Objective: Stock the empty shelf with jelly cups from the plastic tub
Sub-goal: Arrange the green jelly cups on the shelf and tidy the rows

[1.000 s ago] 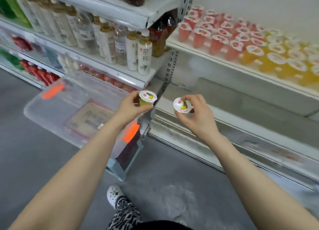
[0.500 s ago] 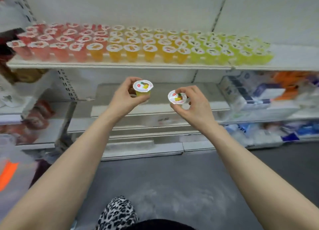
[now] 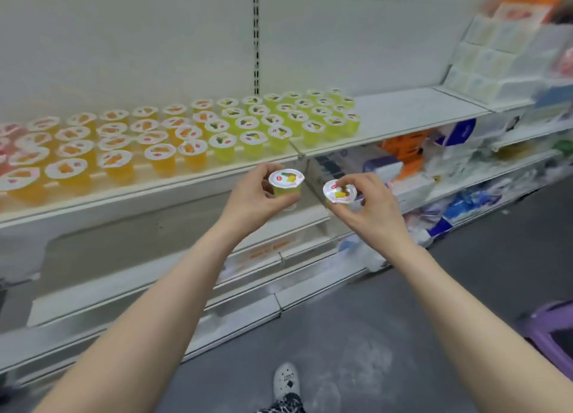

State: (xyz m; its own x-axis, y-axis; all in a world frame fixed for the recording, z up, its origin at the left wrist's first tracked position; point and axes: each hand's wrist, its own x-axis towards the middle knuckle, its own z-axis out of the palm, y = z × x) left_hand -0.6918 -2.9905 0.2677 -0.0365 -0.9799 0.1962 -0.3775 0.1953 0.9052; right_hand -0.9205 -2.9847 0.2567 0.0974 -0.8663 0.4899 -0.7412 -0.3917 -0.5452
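1. The left hand [image 3: 248, 197] has its fingers [image 3: 262, 172] curled round a green jelly cup [image 3: 286, 181], held upright with the lid on top.
2. The right hand [image 3: 370, 206] pinches a second jelly cup [image 3: 339, 192] by its rim with fingertips [image 3: 356, 181] and thumb. This cup is tilted, so the lid faces the camera and the body is mostly hidden.
3. The two cups sit near each other without touching, in front of the shelf edge. Both grips look the same as half a second ago.
4. The change is in the surroundings. A second ago the plastic tub lay behind the hands on the left; now it is out of view, and the view has swung right along the shelf [image 3: 403, 115].
5. On that shelf, the orange cups [image 3: 124, 140] fill the left and the green cups [image 3: 279, 118] the middle. A bare stretch to the right of them now lies just beyond the hands.
6. This suggests the carry is nearly over. The likely next step is to set both cups down beside the last green ones, upright and in line.
7. Further right, tissue packs [image 3: 502, 50] crowd the neighbouring shelves. A purple stool [image 3: 552, 329] and a white shoe [image 3: 286, 381] stand on the grey floor [image 3: 403, 319].
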